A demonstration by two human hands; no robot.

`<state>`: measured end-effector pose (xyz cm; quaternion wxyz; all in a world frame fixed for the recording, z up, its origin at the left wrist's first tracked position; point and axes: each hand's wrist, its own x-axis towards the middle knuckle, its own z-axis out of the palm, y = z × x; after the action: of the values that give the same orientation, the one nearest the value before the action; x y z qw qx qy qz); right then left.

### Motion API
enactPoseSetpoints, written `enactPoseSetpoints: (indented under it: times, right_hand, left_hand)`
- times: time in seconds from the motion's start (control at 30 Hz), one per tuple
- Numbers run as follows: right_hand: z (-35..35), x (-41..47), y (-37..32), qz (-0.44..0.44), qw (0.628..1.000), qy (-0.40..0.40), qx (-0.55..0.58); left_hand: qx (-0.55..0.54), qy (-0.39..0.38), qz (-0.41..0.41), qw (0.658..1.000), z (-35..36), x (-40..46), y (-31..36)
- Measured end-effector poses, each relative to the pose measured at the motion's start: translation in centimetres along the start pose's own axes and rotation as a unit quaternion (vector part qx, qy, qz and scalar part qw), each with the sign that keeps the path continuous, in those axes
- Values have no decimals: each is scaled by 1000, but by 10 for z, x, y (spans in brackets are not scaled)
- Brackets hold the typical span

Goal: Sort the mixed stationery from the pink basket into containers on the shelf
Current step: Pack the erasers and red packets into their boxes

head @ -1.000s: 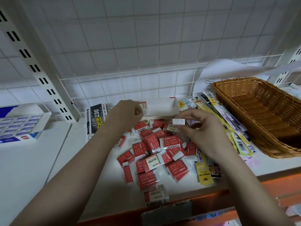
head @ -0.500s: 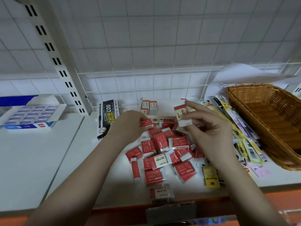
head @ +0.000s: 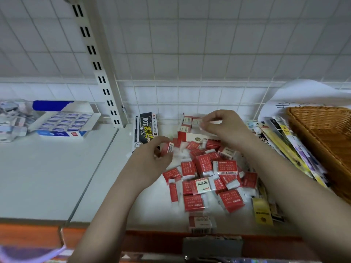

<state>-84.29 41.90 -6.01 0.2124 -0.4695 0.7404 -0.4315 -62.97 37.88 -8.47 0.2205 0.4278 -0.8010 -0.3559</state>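
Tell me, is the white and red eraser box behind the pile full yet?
No, mostly empty. The box holds only a few erasers at its left end; the right hand hovers over the rest.

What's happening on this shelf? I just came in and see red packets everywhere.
A person is sorting wrapped erasers. A heap of red eraser packets lies loose on the white shelf. The left hand pinches one red eraser picked from the heap, while the right hand reaches over the open red-and-white box at the back, where a few erasers already stand. Whether it holds anything is unclear. A wicker basket sits to the right.
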Motion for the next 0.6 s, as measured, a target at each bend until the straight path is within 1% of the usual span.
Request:
enactPoseSetpoints:
  times: [0.1, 0.3, 0.43, 0.53, 0.6]
  right_hand:
    - [9, 14, 3, 23, 998, -34, -48]
    - [15, 29, 2, 44, 995, -67, -63]
    - [20, 34, 4, 55, 992, -92, -71]
    - [17, 35, 1, 71, 979, -131, -141]
    - [15, 37, 1, 81, 974, -147, -150]
  left_hand:
    - [-31, 10, -7, 999, -1, -5, -6]
    - [-55, 51, -27, 997, -3, -10, -11]
    - [-97, 69, -31, 992, -3, -12, -14]
    - [-116, 68, -28, 991, -4, -15, -17]
    - [-115, 70, -22, 991, -5, -17, -19]
